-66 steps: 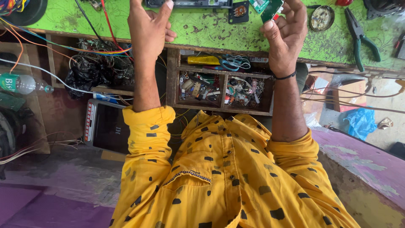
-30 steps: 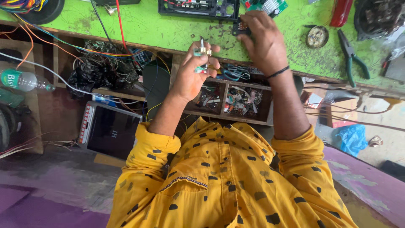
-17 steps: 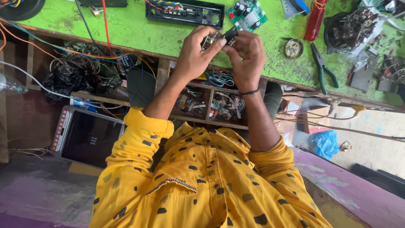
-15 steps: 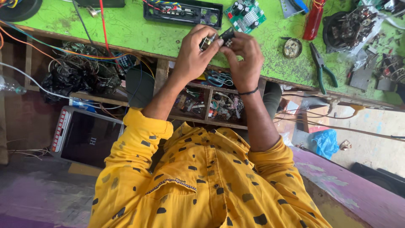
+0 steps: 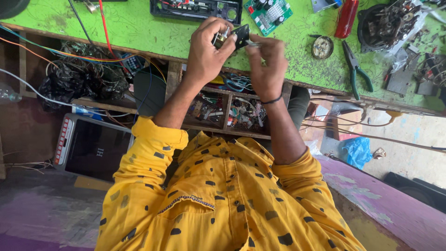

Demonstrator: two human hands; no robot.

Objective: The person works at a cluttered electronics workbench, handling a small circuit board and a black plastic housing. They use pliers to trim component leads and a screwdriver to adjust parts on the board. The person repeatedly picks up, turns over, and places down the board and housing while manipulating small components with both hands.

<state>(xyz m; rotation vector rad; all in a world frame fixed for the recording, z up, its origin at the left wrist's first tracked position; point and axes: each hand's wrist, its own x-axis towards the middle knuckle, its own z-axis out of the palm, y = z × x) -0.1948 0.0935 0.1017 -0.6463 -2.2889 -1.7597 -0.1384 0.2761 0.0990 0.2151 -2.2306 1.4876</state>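
Observation:
My left hand [image 5: 207, 50] and my right hand [image 5: 268, 62] meet over the front edge of the green workbench [image 5: 139, 28]. Together they pinch a small black electronic part [image 5: 238, 36] with metal bits on it. The left fingers grip its left side and the right fingers hold its right edge. A black band circles my right wrist. Just beyond the hands lie a green circuit board [image 5: 268, 12] and an open black casing [image 5: 195, 7] with wiring inside.
On the bench to the right are a red cylinder [image 5: 346, 18], a round tin [image 5: 322, 46], green-handled pliers [image 5: 357, 69] and a heap of metal parts [image 5: 390, 23]. A drawer of components [image 5: 223, 109] sits under the hands. Tangled wires [image 5: 79, 74] and a screened device [image 5: 90, 146] lie left.
My hands were apart and raised over the bench. They have come together, and both now hold the small black part. The view has shifted right along the bench.

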